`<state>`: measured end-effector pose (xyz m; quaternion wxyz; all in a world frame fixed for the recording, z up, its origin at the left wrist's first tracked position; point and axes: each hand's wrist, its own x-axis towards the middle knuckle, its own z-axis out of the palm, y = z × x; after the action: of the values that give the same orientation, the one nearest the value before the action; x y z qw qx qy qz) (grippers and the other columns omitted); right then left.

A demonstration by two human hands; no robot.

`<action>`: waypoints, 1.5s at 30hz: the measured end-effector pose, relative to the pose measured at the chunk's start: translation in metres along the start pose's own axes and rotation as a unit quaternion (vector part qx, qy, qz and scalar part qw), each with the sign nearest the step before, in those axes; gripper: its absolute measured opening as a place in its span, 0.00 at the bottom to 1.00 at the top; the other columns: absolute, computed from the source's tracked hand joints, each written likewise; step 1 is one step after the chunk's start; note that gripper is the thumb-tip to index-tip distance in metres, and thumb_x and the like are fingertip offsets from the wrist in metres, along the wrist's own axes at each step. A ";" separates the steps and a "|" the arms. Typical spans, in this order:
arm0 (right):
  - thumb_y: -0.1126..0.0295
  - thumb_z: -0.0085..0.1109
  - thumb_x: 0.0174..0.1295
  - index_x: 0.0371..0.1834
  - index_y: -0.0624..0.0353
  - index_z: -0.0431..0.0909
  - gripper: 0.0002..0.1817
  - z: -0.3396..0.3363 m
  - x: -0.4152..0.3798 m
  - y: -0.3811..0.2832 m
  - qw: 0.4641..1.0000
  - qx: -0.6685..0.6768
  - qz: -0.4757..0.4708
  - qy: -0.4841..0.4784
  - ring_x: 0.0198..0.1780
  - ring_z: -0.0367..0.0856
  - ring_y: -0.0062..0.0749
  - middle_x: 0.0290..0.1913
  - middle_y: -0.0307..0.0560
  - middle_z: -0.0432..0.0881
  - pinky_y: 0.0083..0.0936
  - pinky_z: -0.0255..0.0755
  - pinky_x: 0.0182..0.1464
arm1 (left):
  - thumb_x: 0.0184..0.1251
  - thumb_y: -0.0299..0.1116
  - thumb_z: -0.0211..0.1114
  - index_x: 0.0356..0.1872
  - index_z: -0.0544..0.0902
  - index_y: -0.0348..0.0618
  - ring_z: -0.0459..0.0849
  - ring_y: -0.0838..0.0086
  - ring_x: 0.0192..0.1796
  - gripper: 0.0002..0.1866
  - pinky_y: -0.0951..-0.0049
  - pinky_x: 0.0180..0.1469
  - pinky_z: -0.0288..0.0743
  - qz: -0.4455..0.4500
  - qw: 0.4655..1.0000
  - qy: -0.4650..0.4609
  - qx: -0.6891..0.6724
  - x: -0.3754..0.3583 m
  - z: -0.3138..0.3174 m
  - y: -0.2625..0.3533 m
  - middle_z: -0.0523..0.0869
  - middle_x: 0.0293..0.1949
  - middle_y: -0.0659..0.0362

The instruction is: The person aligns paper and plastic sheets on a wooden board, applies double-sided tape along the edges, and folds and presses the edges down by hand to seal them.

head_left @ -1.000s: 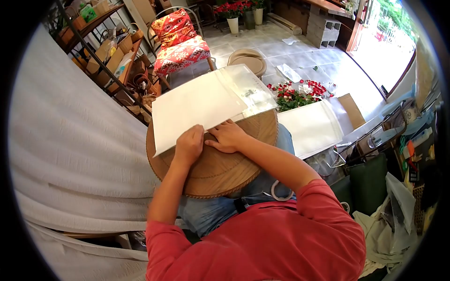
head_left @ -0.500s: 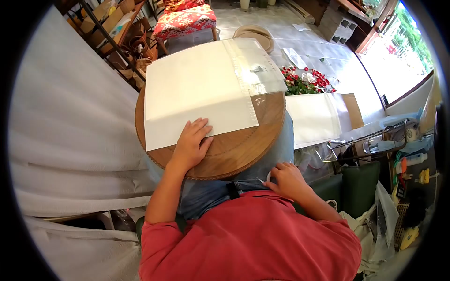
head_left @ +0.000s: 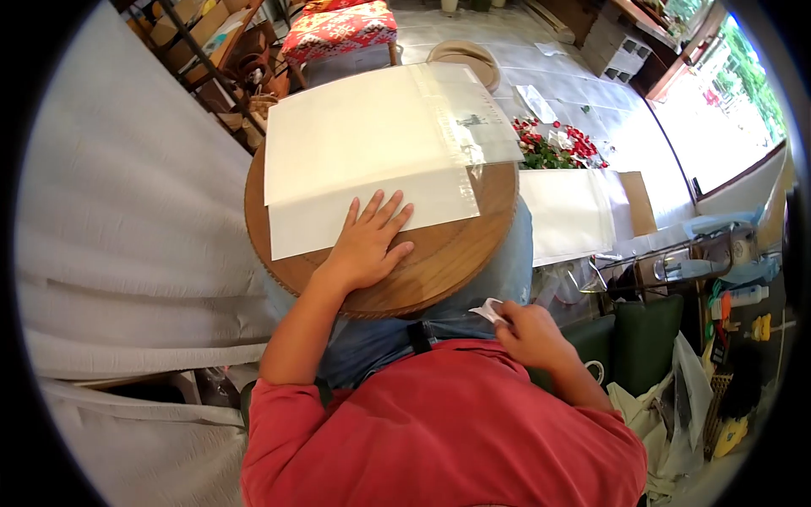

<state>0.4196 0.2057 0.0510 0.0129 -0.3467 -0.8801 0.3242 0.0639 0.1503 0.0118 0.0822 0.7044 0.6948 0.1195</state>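
My left hand (head_left: pixel 369 245) lies flat with fingers spread, its fingertips on the lower edge of the white paper sheets (head_left: pixel 355 127) and its palm over the round wooden table (head_left: pixel 422 272). A clear plastic sleeve (head_left: pixel 481 127) pokes out from the right side of the sheets. Low on the right, beside my lap, my right hand (head_left: pixel 534 334) is closed round a small crumpled white piece (head_left: pixel 487 310), which looks like tissue or thin plastic.
Right of the table lie more white sheets (head_left: pixel 564 215) on brown cardboard (head_left: pixel 638 203). Behind them is a bunch of red and white flowers (head_left: pixel 562 144). A patterned stool (head_left: pixel 342 34) and a beige hat-like item (head_left: pixel 465 57) stand beyond. White cloth (head_left: pixel 135 220) hangs at the left.
My left hand has slid up and to the right, its fingers now spread wider. The lower sheet's front edge has shifted slightly away from me. In my right hand the white piece shows more.
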 end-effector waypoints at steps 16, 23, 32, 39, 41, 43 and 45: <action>0.71 0.69 0.64 0.41 0.63 0.83 0.08 -0.028 0.035 -0.062 0.975 0.143 -0.148 0.082 0.26 0.81 0.55 0.26 0.57 0.82 0.45 0.72 0.29 | 0.74 0.26 0.73 0.49 0.87 0.34 0.86 0.81 0.43 0.08 0.77 0.46 0.80 -0.025 0.825 0.089 -0.557 -0.077 -0.010 0.102 0.90 0.44 0.58; 0.67 0.67 0.67 0.39 0.61 0.82 0.08 -0.034 0.040 -0.068 0.976 0.082 -0.191 0.057 0.29 0.83 0.60 0.26 0.57 0.83 0.53 0.73 0.34 | 0.75 0.23 0.71 0.40 0.89 0.34 0.83 0.83 0.35 0.03 0.79 0.38 0.76 -0.095 0.829 0.105 -0.541 -0.072 -0.020 0.106 0.89 0.35 0.60; 0.64 0.67 0.72 0.47 0.60 0.87 0.11 -0.063 0.051 -0.068 0.986 0.063 -0.150 0.043 0.32 0.85 0.60 0.30 0.58 0.87 0.52 0.76 0.36 | 0.74 0.21 0.70 0.35 0.89 0.35 0.79 0.85 0.31 0.05 0.82 0.33 0.69 -0.109 0.825 0.205 -0.516 -0.079 -0.029 0.092 0.88 0.31 0.62; 0.68 0.65 0.72 0.43 0.63 0.86 0.09 -0.098 0.077 -0.063 0.991 0.060 -0.102 0.060 0.35 0.91 0.57 0.34 0.58 0.90 0.42 0.82 0.40 | 0.72 0.19 0.69 0.31 0.87 0.37 0.79 0.86 0.31 0.07 0.83 0.34 0.71 -0.198 0.773 0.349 -0.491 -0.096 -0.022 0.034 0.86 0.29 0.66; 0.67 0.66 0.71 0.42 0.64 0.87 0.09 -0.106 0.086 -0.054 0.993 0.016 -0.095 0.073 0.36 0.91 0.57 0.34 0.58 0.90 0.43 0.82 0.41 | 0.72 0.20 0.68 0.31 0.87 0.38 0.80 0.86 0.31 0.07 0.81 0.35 0.73 -0.244 0.757 0.368 -0.481 -0.105 -0.028 0.011 0.86 0.28 0.66; 0.67 0.67 0.70 0.42 0.64 0.87 0.10 -0.109 0.101 -0.041 0.991 0.027 -0.105 0.074 0.36 0.90 0.57 0.34 0.59 0.90 0.43 0.82 0.42 | 0.71 0.20 0.68 0.31 0.88 0.39 0.80 0.85 0.30 0.07 0.80 0.35 0.74 -0.243 0.757 0.393 -0.461 -0.116 -0.029 -0.016 0.86 0.28 0.65; 0.67 0.68 0.69 0.43 0.63 0.88 0.10 -0.120 0.111 -0.036 0.992 0.061 -0.097 0.054 0.39 0.90 0.58 0.35 0.60 0.90 0.43 0.82 0.45 | 0.72 0.21 0.66 0.32 0.88 0.37 0.81 0.80 0.29 0.07 0.78 0.33 0.75 -0.281 0.760 0.411 -0.417 -0.122 -0.035 -0.036 0.86 0.28 0.62</action>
<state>0.3427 0.3217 0.1440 0.1128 -0.2751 -0.8863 0.3549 0.0189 0.0273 0.0281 0.1043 0.2566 0.7100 0.6475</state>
